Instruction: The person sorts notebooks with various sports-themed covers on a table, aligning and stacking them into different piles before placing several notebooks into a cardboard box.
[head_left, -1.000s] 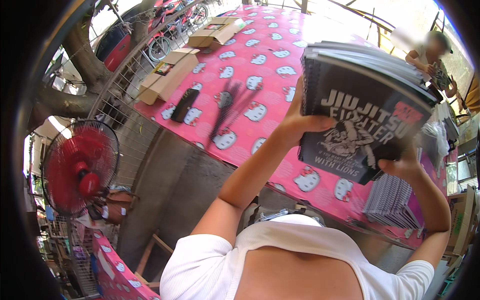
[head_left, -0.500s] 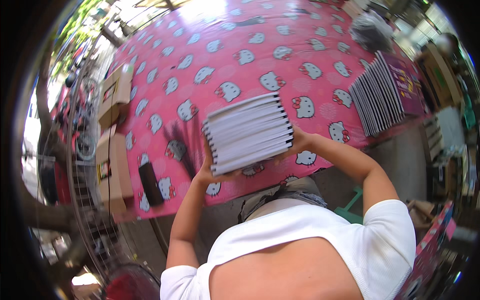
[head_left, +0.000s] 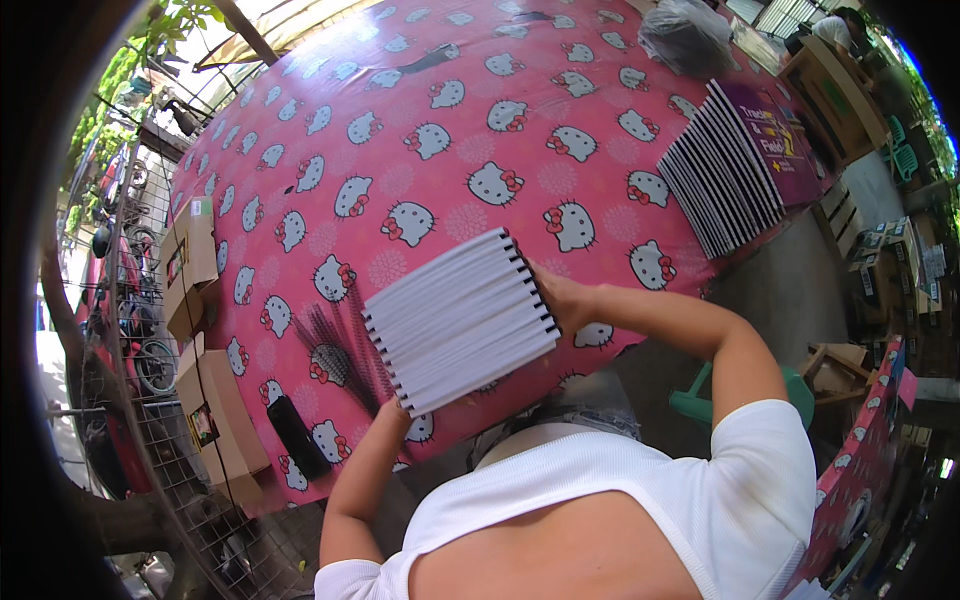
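Observation:
Between my two hands stands a thick stack of white-paged notebooks (head_left: 455, 325), with black binding along two opposite sides of the stack. My right hand (head_left: 562, 300) is pressed on the stack's right side, its fingers mostly hidden behind it. Low at the near left corner, my left hand (head_left: 397, 412) grips the stack, and most of its fingers are out of sight beneath or behind. Left of the stack lie dark thin binding coils (head_left: 325, 350) on the pink patterned tablecloth (head_left: 465, 225). A long black case (head_left: 297, 438) rests nearer the edge.
At the table's right edge, a leaning stack of bound notebooks (head_left: 715, 175) shows a purple cover. Two cardboard boxes (head_left: 222, 425) line the left edge. A grey plastic bag (head_left: 685, 38) sits far right. A green stool (head_left: 692, 395) stands below. Another person (head_left: 833, 35) is in the background.
The head view has shifted, so the tablecloth and boxes sit differently in the picture. Both hands keep hold of the notebook stack, which appears lower and further left.

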